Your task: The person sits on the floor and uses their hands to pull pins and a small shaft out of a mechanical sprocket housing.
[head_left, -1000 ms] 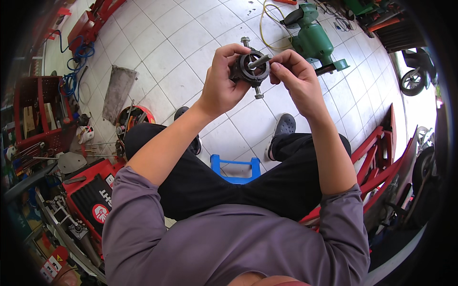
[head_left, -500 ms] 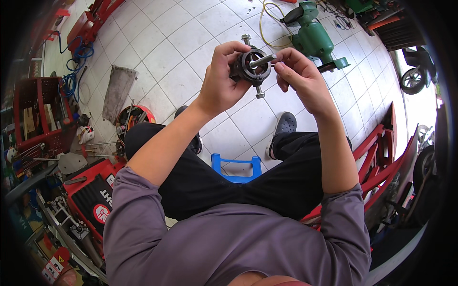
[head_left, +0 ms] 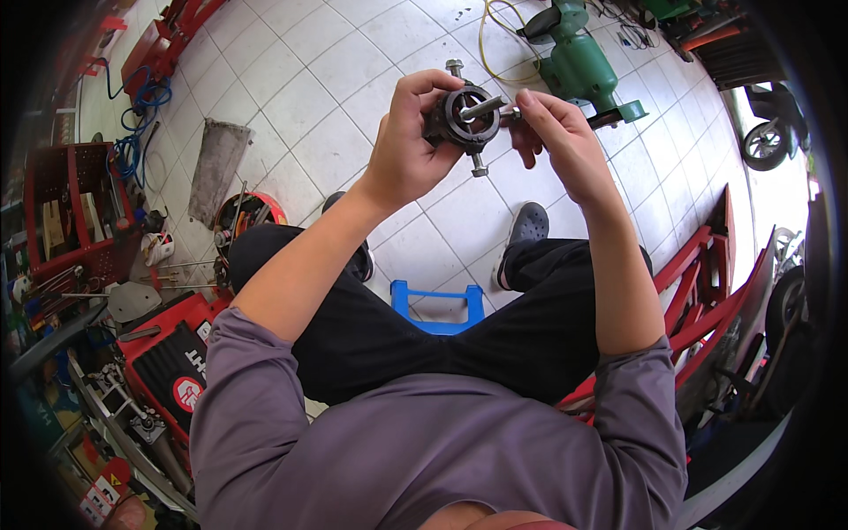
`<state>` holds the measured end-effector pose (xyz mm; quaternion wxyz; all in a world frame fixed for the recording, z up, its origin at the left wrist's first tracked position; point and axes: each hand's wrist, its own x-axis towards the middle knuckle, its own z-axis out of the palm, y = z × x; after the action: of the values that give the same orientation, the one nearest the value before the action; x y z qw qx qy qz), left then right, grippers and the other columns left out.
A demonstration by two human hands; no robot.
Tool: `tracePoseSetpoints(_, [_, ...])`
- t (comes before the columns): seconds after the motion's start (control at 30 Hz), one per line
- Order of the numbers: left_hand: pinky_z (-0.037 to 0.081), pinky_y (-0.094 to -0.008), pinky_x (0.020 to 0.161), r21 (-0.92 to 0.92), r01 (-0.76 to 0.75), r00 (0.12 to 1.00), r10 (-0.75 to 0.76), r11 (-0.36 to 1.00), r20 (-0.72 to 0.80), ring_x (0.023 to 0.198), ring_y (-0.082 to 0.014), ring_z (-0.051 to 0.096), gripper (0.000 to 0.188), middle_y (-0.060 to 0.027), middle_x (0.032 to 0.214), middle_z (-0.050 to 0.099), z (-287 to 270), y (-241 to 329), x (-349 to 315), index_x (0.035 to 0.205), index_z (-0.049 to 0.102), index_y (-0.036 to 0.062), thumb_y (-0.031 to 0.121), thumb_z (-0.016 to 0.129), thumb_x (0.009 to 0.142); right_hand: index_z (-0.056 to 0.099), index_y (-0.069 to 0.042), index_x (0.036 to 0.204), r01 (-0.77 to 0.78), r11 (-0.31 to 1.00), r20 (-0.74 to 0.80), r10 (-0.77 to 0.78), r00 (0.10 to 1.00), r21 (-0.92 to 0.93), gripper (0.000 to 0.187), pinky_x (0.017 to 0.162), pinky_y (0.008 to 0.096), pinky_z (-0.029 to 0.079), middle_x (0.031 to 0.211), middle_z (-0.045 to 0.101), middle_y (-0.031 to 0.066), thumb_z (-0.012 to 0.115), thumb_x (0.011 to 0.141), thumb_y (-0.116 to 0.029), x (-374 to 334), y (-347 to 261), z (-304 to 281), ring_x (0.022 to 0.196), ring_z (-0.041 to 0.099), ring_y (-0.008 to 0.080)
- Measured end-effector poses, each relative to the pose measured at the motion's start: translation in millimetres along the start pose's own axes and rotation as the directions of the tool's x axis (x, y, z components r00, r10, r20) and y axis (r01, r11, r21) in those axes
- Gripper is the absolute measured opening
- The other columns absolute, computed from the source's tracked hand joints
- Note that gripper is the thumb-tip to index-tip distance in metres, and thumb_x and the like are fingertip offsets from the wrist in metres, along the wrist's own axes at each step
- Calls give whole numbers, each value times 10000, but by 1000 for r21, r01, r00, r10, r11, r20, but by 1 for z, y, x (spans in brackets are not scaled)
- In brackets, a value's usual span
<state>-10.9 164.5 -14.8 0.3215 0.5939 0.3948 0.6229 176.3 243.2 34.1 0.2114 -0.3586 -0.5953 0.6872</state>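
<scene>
My left hand (head_left: 408,152) is closed round a dark metal ring-shaped part (head_left: 456,132), holding it up in front of me. A thick grey metal rod (head_left: 483,108) sticks out of the ring's opening. One bolt (head_left: 455,69) juts from the far side of the ring and another bolt (head_left: 479,166) from the near side. To the right, my right hand (head_left: 562,134) has its thumb and fingers closed about a side bolt (head_left: 511,115) at the ring; the fingers partly cover it.
A green bench grinder (head_left: 583,75) lies on the tiled floor (head_left: 353,53) beyond my right hand. Between my legs is a blue stool (head_left: 439,327). At left stand a red tool bucket (head_left: 278,210), a red case (head_left: 163,358) and a red rack (head_left: 75,265). Red metal frames (head_left: 698,283) are at right.
My right hand has turned, its thumb now higher and its fingers lower by the ring's side. The side bolt shows more. My left hand keeps the ring nearly in place.
</scene>
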Motion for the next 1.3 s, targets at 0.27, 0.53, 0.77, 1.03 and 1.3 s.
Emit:
tracePoseSetpoints(0.27, [542, -261, 780, 25, 3, 1000, -4, 1000, 23, 906, -152, 662, 581, -131, 991, 645, 0, 0, 0, 1237, 344, 38, -126, 650, 772, 609, -9, 925, 188, 980, -142, -177, 974, 69, 322, 508, 206, 371, 670, 523, -9, 603, 956, -330, 1, 5, 13, 571, 466, 47])
tracePoseSetpoints(0.53, [541, -261, 778, 29, 10, 1000, -11, 1000, 29, 910, -155, 663, 589, -135, 994, 647, -1, 1, -1, 1241, 341, 42, -127, 651, 770, 618, -19, 981, 73, 997, 41, -74, 996, 14, 361, 560, 198, 380, 730, 546, -4, 551, 974, -373, -1, 5, 3, 594, 488, 59])
tracePoseSetpoints(0.77, [544, -267, 771, 40, 22, 999, -23, 999, 32, 907, -158, 664, 583, -137, 993, 647, -2, 3, 0, 1238, 344, 40, -126, 650, 770, 580, -29, 1096, -151, 984, 119, 161, 980, -90, 343, 604, 178, 361, 791, 538, 0, 547, 971, -346, 6, 11, -11, 659, 505, 55])
tracePoseSetpoints(1.03, [544, -263, 777, 33, 4, 1000, -5, 999, 24, 909, -159, 664, 579, -141, 996, 643, -1, 1, 0, 1236, 344, 36, -127, 648, 771, 624, -14, 946, 34, 999, -44, -34, 998, -6, 432, 540, 204, 382, 676, 521, -8, 527, 980, -434, 2, 6, 7, 600, 495, 55])
tracePoseSetpoints(1.3, [539, -263, 793, 25, 24, 999, -25, 999, 45, 913, -156, 658, 565, -140, 1007, 634, -1, -1, -1, 1241, 331, 32, -130, 628, 789, 581, -34, 1000, 15, 992, -62, -7, 998, 129, 373, 549, 195, 370, 690, 527, -17, 506, 992, -399, -1, -2, 8, 551, 482, 52])
